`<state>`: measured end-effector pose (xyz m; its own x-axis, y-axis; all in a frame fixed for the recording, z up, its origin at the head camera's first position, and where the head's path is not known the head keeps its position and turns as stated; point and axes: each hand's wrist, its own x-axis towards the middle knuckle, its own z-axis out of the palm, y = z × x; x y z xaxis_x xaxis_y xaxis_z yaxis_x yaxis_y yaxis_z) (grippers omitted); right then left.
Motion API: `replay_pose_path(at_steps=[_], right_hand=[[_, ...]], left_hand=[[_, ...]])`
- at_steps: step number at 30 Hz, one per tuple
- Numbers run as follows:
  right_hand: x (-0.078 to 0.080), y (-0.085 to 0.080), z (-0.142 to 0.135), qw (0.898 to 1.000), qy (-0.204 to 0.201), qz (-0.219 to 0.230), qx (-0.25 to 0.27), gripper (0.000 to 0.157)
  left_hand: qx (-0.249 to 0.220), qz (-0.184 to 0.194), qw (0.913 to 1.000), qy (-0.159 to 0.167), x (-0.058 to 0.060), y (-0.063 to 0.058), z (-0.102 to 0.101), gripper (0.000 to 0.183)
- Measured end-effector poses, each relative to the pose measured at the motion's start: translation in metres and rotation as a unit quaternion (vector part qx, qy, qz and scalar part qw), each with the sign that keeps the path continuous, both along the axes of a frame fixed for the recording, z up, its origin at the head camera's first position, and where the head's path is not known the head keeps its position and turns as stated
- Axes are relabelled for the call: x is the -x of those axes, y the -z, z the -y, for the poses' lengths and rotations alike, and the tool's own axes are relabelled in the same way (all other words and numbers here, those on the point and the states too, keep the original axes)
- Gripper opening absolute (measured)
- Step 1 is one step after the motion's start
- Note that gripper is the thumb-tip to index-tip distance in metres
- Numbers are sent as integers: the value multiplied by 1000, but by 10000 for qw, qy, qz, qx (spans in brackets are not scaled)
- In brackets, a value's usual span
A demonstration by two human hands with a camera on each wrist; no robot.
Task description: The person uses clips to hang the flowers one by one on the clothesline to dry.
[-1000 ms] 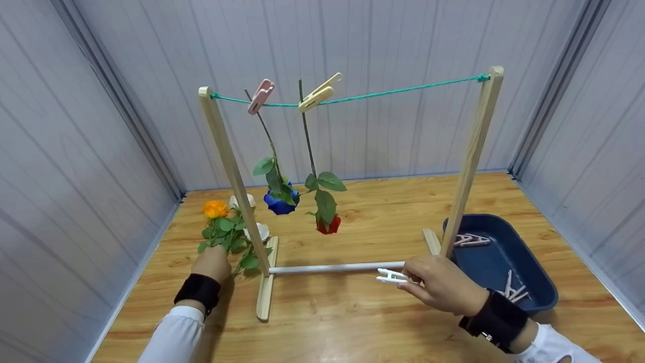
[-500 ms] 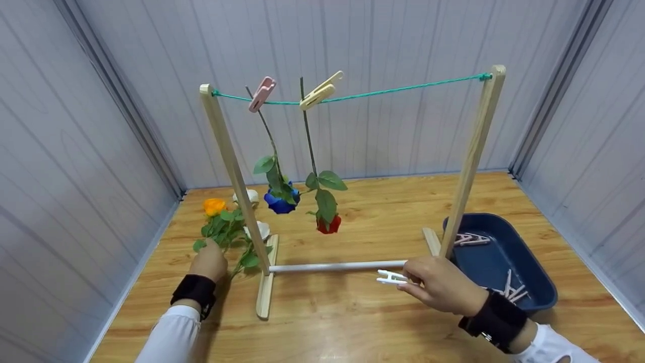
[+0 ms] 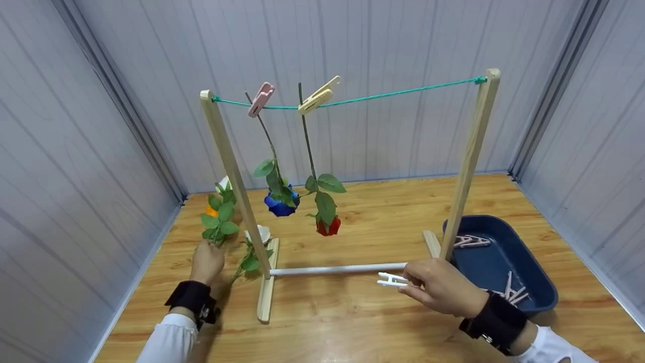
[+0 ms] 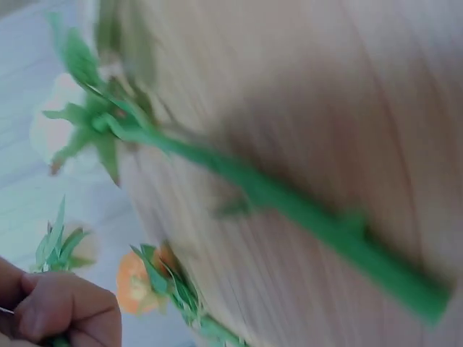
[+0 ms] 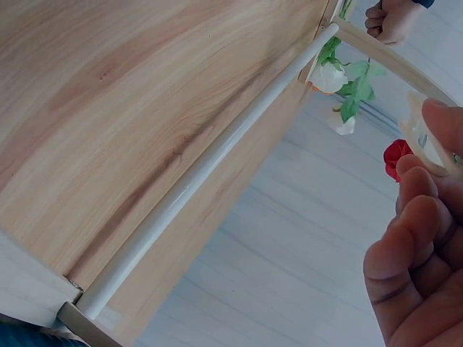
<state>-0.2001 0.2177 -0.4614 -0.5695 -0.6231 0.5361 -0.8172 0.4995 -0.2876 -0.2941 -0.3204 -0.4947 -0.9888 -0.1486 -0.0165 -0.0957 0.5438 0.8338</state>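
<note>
My left hand (image 3: 207, 263) grips the stem of a white rose (image 3: 224, 182), its leaves standing above the fist and partly covering an orange rose (image 3: 211, 211) on the table. In the left wrist view the curled fingers (image 4: 69, 311) show at the lower left. Another white rose (image 3: 259, 234) lies by the rack's left foot. My right hand (image 3: 443, 286) pinches a white clothespin (image 3: 392, 280) in front of the rack's right post. From the green line (image 3: 393, 95) hang a blue rose (image 3: 281, 203) under a pink clothespin (image 3: 261, 100) and a red rose (image 3: 328, 226) under a yellow clothespin (image 3: 316, 102).
The wooden rack's left post (image 3: 229, 161) and right post (image 3: 471, 161) are joined low down by a white bar (image 3: 337, 269). A dark blue basin (image 3: 486, 269) at the right holds several clothespins (image 3: 513, 291). Panelled walls enclose the table (image 3: 352, 322) at the back and sides.
My left hand has drawn a white rose up out of the bunch and shifted slightly left and toward me. The right hand stays in place with its clothespin.
</note>
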Motion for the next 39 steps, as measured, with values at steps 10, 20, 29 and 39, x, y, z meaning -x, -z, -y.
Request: replay_pose_path(at_steps=[10,20,29,39], right_hand=[[1,2,-1,9999,-72,92,96,30],[0,3,1,9999,-16,161,25,26],[-2,4,1,9994,-8,349,36,25],[-2,2,1,9991,47,413,-18,28]], left_hand=[[-1091,-52,9939,-173,-33,-21,-22,44],[-2010,-160,9794,-121,-66,-38,-40,31],[-2659,-122,9638,-171,-80,-55,-45,35],[-2865,-957,9514,602,-90,-81,-48,33]])
